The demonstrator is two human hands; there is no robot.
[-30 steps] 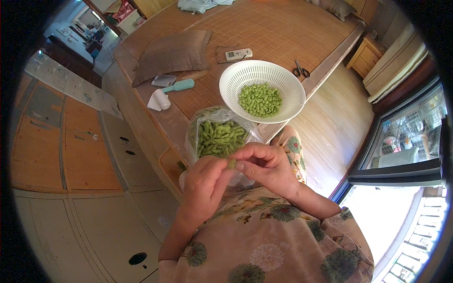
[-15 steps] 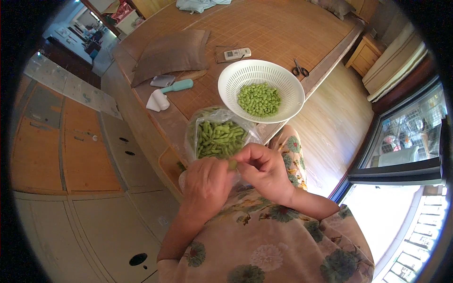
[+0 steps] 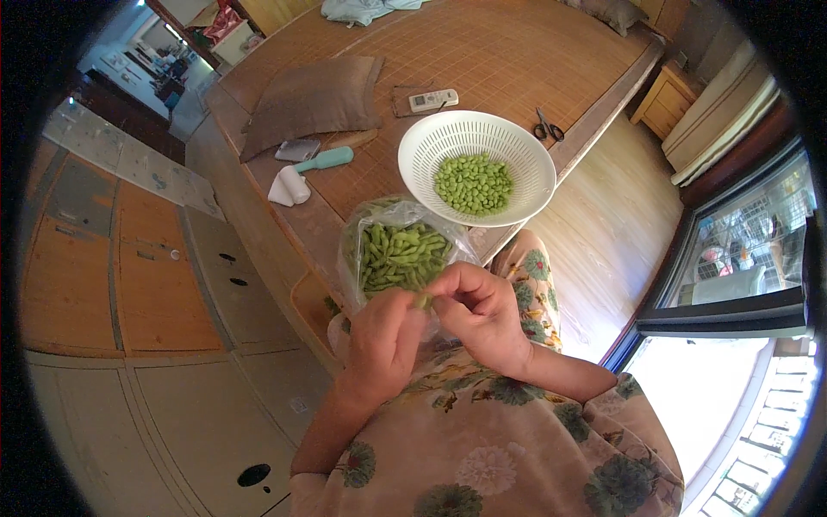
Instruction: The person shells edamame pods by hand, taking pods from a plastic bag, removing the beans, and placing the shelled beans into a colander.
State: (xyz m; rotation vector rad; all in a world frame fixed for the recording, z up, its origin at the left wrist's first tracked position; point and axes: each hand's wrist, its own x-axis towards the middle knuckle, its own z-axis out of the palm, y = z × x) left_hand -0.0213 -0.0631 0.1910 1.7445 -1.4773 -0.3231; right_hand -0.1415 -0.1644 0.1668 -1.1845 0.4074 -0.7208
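Between the fingertips of both hands is a green soybean pod [image 3: 421, 301], mostly covered by the fingers. My left hand [image 3: 384, 338] pinches it from the left, slightly blurred. From the other side, the thumb and forefinger of my right hand [image 3: 484, 314] close on it. Just beyond the hands, a clear plastic bag [image 3: 351, 250] holds many green pods [image 3: 403, 252]. Farther off to the right stands a white slotted basket [image 3: 532, 172], with a heap of shelled green beans [image 3: 474, 183] at its bottom.
On the matted bed [image 3: 482, 60] lie a remote control [image 3: 433, 100], black scissors [image 3: 549, 129], a brown pillow [image 3: 320, 99], a turquoise-handled lint roller [image 3: 324, 159] and a grey phone-like object [image 3: 298, 150]. Wooden cabinets [image 3: 164, 293] stand left. A glass door [image 3: 732, 258] is at right.
My left hand has turned a little and its fingers have shifted on the pod. The right hand stays almost in place. Basket and bag look the same.
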